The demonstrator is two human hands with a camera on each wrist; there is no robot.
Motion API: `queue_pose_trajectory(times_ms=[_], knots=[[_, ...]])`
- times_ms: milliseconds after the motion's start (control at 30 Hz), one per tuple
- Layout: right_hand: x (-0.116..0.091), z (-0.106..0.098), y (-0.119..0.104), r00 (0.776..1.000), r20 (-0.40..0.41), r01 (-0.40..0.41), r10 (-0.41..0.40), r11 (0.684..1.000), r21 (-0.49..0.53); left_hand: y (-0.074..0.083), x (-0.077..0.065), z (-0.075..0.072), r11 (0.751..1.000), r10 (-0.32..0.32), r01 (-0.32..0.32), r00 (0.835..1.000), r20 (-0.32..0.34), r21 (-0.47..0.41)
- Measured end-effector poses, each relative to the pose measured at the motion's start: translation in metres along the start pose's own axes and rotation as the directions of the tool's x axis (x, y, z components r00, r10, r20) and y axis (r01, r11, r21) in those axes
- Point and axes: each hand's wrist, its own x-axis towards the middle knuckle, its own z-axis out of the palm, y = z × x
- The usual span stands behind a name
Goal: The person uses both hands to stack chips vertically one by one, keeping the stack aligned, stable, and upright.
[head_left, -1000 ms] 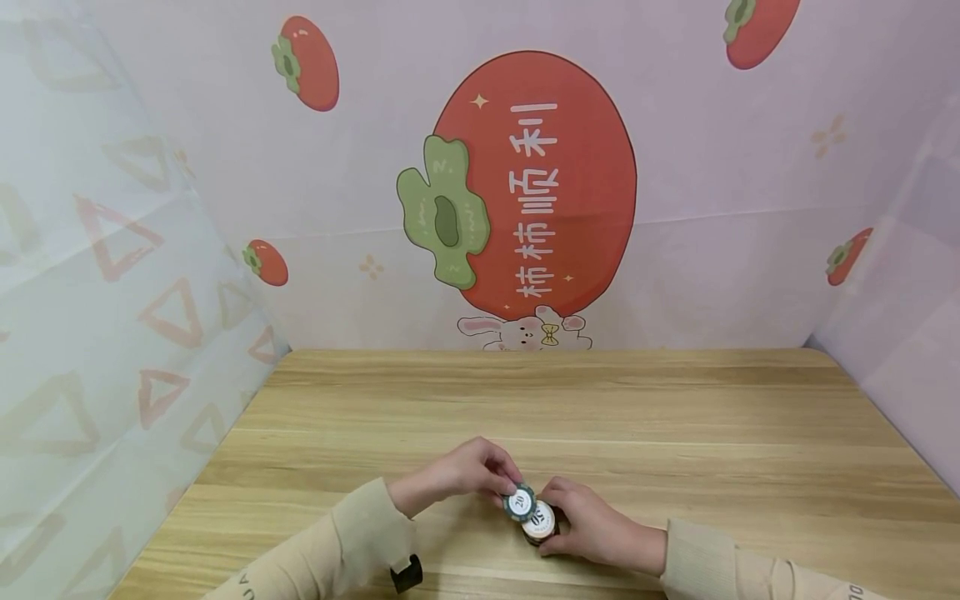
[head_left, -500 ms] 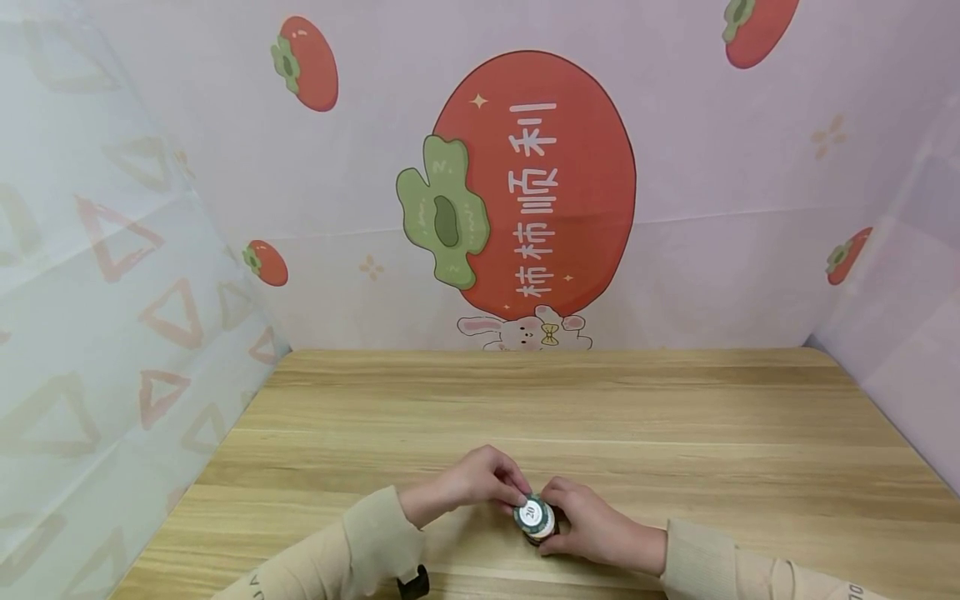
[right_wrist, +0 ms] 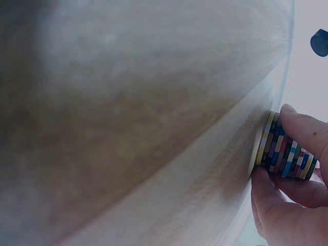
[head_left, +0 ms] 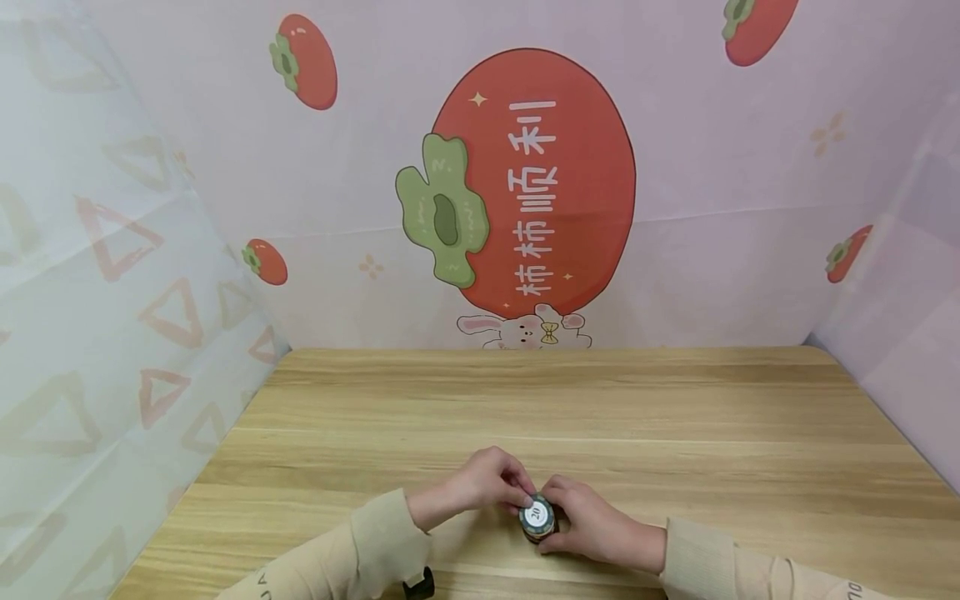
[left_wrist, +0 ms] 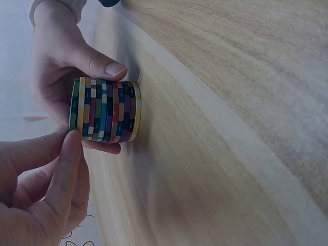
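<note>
A stack of poker chips (left_wrist: 111, 111) in several colours stands upright on the wooden table. On its top lies a green poker chip (head_left: 536, 520) marked 20, nearly lined up with the chips under it. My left hand (head_left: 487, 482) pinches the edge of this green chip between thumb and fingers. From the other side my right hand (head_left: 596, 527) grips the stack, thumb and fingers curled round it. In the right wrist view the lowest chips of the stack (right_wrist: 284, 148) meet the tabletop. Seen from the head, the lower chips are mostly covered by the top one.
The wooden tabletop (head_left: 675, 417) reaches back to a wall sheet (head_left: 697, 275) printed with persimmons and a rabbit. Patterned sheets also close off the left and right sides. A black band (head_left: 418, 583) shows under the left sleeve.
My left hand has moved right and slightly toward me, bringing the green chip from the stack's left edge to over its top. My right hand has stayed on the stack.
</note>
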Motion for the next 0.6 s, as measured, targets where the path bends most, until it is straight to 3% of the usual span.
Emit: queue_pose_trajectory(times_ms=[433, 600], knots=[[-0.0006, -0.0009, -0.0007, 1.0, 0.005, 0.01, -0.01, 1.0, 0.011, -0.0021, 0.0004, 0.0017, 0.999, 0.0, 0.0, 1.0, -0.014, 0.039], [-0.002, -0.0038, 0.0015, 0.998, 0.029, -0.048, 0.048, 0.998, 0.034, -0.0074, 0.0024, -0.0055, 0.991, 0.047, -0.042, 0.998, -0.032, 0.125]])
